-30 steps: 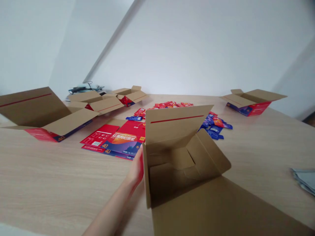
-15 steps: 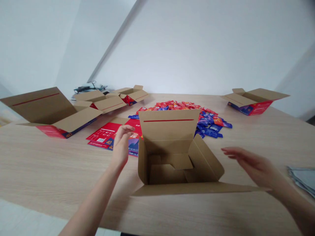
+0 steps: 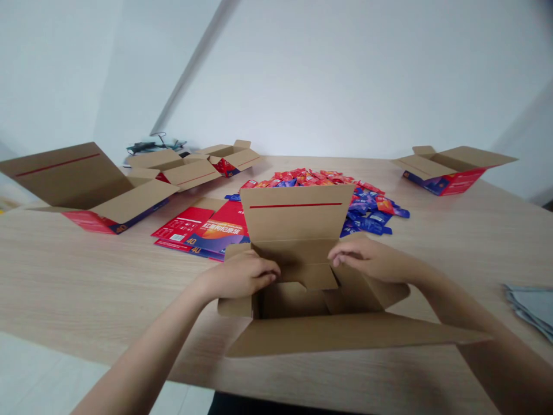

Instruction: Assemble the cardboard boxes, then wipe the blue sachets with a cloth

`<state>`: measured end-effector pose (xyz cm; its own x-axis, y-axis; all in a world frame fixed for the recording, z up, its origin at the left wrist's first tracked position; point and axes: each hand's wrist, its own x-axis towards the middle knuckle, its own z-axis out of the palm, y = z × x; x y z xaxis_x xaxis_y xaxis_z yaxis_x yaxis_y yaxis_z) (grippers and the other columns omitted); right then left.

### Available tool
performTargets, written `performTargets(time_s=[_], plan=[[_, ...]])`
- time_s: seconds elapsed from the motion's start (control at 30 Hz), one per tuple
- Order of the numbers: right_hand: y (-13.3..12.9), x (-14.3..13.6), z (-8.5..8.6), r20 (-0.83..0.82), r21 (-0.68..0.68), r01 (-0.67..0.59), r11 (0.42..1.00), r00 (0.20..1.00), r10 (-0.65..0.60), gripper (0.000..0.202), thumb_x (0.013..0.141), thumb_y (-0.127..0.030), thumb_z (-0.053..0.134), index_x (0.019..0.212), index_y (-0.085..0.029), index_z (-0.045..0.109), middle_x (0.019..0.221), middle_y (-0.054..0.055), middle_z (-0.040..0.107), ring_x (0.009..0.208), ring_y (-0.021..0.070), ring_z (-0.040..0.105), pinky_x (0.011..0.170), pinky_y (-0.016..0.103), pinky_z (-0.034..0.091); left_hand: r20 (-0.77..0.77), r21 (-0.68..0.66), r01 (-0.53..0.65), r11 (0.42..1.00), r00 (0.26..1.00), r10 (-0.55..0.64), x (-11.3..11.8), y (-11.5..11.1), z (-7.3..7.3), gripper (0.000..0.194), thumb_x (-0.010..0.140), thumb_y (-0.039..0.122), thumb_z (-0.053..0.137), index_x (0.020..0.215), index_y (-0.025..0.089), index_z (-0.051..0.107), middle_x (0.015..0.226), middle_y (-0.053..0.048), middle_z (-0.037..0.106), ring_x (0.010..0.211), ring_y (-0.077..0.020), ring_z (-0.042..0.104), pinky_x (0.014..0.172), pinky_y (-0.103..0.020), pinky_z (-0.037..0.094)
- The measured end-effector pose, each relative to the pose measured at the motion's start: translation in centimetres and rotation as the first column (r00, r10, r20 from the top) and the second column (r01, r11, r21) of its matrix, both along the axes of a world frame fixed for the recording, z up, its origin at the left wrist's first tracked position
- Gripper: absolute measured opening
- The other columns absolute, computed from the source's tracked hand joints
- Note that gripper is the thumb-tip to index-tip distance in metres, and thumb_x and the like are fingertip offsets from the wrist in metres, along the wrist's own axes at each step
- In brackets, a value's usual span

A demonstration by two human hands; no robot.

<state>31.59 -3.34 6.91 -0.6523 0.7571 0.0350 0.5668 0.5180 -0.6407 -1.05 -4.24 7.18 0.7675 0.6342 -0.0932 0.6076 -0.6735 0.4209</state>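
Pale wall (image 3: 311, 80) fills the upper half of the head view, above a light wood-grain table (image 3: 440, 242). An open cardboard carton (image 3: 283, 302) stands at lower centre. Half a second ago both hands hung beside it; now the left hand (image 3: 244, 274) lies over its left rim and the right hand (image 3: 371, 259) reaches over its right side. Its left side flap (image 3: 235, 307), upright then, is now folded outward, which seems to leave the mouth freer. Both hands are narrow, fingers curled; whether either pinches the cardboard cannot be told. The carton is plain brown and shadowed inside, a red line crossing its raised back flap (image 3: 298, 223), its front flap (image 3: 345, 333) spread toward the lower edge. Behind it lie red and blue sachets (image 3: 374, 210)
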Motion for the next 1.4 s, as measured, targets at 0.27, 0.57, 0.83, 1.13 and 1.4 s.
performTargets(time_s=[0.27, 0.57, 0.83, 1.13, 1.4], plan=[[-4.1, 1.0, -6.1, -0.409, 0.014, 0.169, 0.986, 0.9, -0.148, 0.035, 0.098, -0.047, 0.054, 0.08, -0.022, 0.07, 0.105, 0.007, 0.059, 0.098, 0.0208, 0.06, 0.09, 0.037, 0.05, 0.721, 0.302, -0.379, 0.875, 0.691, 0.051, 0.6, -2.6, -7.3, 0.033, 0.095, 0.022, 0.03, 0.063, 0.022, 0.038, 0.056, 0.0, 0.045, 0.061, -0.0177, 0.043, 0.07, -0.037, 0.033], [-6.1, 3.6, 3.7, -0.106, -0.22, 0.023, 0.975, 0.993, -0.047, 0.053, 0.094, -0.068, 0.05, 0.121, -0.028, 0.073, 0.12, 0.008, 0.072, 0.113, 0.0298, 0.066, 0.095, 0.041, 0.055, 0.28, 0.415, -0.306, 0.857, 0.939, 0.2, 2.3, -0.9, -5.6, 0.019, 0.079, 0.023, 0.038, 0.061, 0.023, 0.032, 0.058, -0.003, 0.052, 0.063, -0.0205, 0.048, 0.068, -0.04, 0.028], [-13.7, 0.5, -3.8, 0.37, 0.341, 0.213, 0.915, 0.865, -0.339, 0.101, 0.056, -0.031, 0.092, 0.148, -0.011, 0.054, 0.132, 0.023, 0.067, 0.118, 0.0418, 0.066, 0.099, 0.057, 0.055, 0.209, 0.41, -0.394, 0.823, 0.919, 0.335, 3.8, -1.0, -5.4, 0.021, 0.082, 0.024, 0.038, 0.061, 0.023, 0.033, 0.06, -0.005, 0.056, 0.066, -0.0217, 0.053, 0.072, -0.041, 0.03], [-13.1, -0.1, -6.5, 0.345, 0.569, 0.202, 0.797, 0.821, -0.455, 0.012, 0.08, -0.025, 0.07, 0.092, -0.023, 0.069, 0.101, 0.009, 0.075, 0.086, 0.0289, 0.072, 0.069, 0.042, 0.058, 0.257, 0.405, -0.38, 0.832, 0.92, 0.295, 3.2, -2.0, -3.3, 0.018, 0.083, 0.019, 0.045, 0.08, 0.021, 0.062, 0.077, -0.006, 0.066, 0.078, -0.0238, 0.058, 0.078, -0.039, 0.039], [-14.8, 1.9, -7.0, 0.315, 0.541, 0.101, 0.835, 0.896, -0.312, 0.031, 0.071, -0.02, 0.075, 0.101, -0.027, 0.07, 0.105, 0.007, 0.075, 0.087, 0.0298, 0.073, 0.071, 0.043, 0.059, 0.344, 0.249, -0.405, 0.88, 0.886, 0.311, 3.4, 1.5, 2.1, 0.055, 0.095, 0.032, 0.046, 0.149, 0.023, 0.051, 0.165, -0.011, 0.035, 0.152, -0.0355, 0.026, 0.12, -0.057, 0.012]])
